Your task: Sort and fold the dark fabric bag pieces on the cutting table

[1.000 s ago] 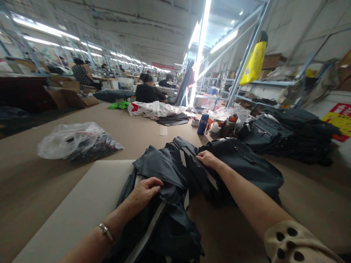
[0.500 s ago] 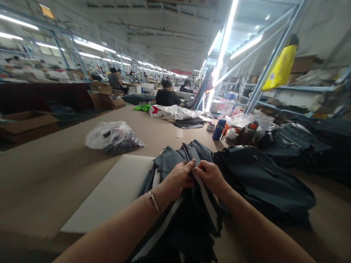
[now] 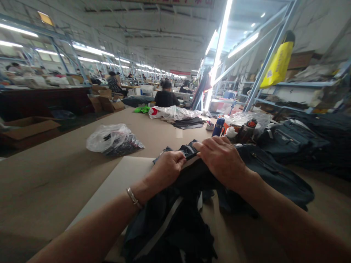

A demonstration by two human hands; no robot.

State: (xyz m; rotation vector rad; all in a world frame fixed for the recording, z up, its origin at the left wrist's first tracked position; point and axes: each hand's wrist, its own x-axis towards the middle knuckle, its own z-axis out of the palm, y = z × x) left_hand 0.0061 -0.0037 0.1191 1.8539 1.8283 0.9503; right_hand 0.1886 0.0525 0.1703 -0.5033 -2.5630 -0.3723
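A dark grey garment piece (image 3: 175, 215) with a pale stripe lies bunched in front of me, partly over a white board (image 3: 115, 186). My left hand (image 3: 164, 170), a bracelet on its wrist, pinches the upper edge of this fabric. My right hand (image 3: 222, 160) grips the same edge just to the right, lifted above the pile. A second dark garment (image 3: 274, 175) with zips lies right behind my right hand.
A clear plastic bag (image 3: 112, 138) of dark items sits on the brown table (image 3: 55, 171) at left. Bottles (image 3: 219, 126) and more bags stand at the back. A stack of dark garments (image 3: 307, 140) fills the right. People sit at far tables.
My hands came together from apart, took hold of one fabric edge and lifted it up toward me. The view swung left.
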